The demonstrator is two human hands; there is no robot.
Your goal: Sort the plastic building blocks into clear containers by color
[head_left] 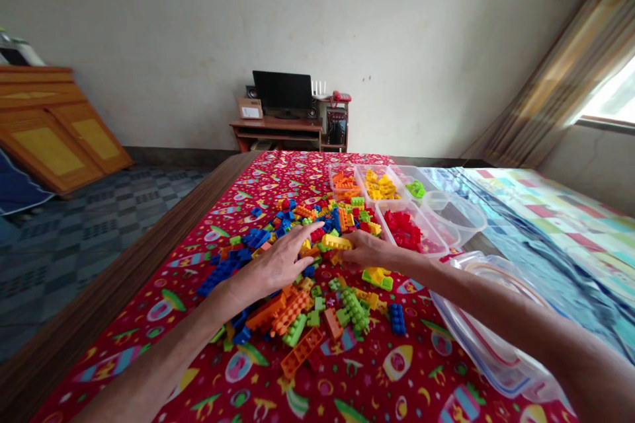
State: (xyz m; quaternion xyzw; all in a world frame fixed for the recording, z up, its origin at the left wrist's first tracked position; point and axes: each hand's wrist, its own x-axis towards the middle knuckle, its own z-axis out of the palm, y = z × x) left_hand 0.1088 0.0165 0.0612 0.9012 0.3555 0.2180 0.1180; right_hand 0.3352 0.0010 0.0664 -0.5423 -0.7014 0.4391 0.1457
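A mixed pile of plastic building bricks (258, 238) in blue, orange, green, yellow and red spreads over the red patterned cloth (208, 350). Over the middle of the pile is my left hand (282, 261), its fingers stretched out and apart with nothing visibly held. Just right of it, my right hand (364, 249) closes its fingers on a long yellow brick (336, 242). Nearer to me lie a knobbly green brick (354, 310), an orange brick (301, 351) and a blue brick (397, 319). Some bricks under both hands are hidden.
Beyond my right hand stand clear plastic boxes: one holds red bricks (404, 230), another yellow bricks (380, 185), another orange bricks (343, 182). A green brick (415, 189) lies in a further box. Stacked clear lids or tubs (476, 350) sit under my right forearm.
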